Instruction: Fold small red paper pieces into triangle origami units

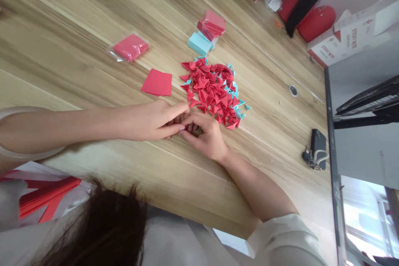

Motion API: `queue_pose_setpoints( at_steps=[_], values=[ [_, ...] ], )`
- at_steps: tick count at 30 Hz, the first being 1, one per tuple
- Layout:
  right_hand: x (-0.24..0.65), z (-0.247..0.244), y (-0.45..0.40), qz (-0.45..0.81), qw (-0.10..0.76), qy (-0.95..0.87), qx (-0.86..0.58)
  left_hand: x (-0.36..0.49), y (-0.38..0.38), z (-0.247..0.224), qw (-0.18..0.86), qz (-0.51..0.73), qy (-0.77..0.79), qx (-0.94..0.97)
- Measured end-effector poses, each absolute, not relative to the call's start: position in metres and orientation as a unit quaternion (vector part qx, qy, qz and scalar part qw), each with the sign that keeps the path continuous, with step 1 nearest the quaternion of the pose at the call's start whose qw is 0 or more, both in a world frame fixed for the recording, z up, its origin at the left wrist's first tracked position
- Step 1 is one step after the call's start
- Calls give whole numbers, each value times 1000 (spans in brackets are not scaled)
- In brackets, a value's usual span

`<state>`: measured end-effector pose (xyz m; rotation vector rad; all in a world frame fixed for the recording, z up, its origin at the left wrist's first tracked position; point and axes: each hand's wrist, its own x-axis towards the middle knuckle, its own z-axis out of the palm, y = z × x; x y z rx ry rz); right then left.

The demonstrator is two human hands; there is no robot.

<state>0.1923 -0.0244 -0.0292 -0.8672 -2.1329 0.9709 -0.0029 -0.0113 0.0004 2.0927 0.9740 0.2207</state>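
Left forearm in from 9 o'clock, nearly level over the table (102, 193); left hand (156, 121) back-up, thumb and index reaching toward 3 o'clock, other fingers tucked under. Right forearm angles in from 4 o'clock, wrist low, right hand (207, 135) curled, thumb and index arched to a pinch. Fingertips of both hands meet, just about touching; what's between them is mostly hidden, so can't tell if either is clamped on anything. Folded red paper pieces (212, 91) heaped at 1 to 2 o'clock from the hands, close by. Flat red sheets (157, 82) near at 11 o'clock, wrapped red packet (131, 47) farther along that line.
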Motion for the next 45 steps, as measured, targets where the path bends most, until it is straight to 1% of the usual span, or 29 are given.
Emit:
queue_pose_setpoints(
  at_steps=[45],
  values=[
    [192, -29, -25, 371, 312, -811, -327, -3, -12, 2, 390, 96, 374, 836]
  ],
)
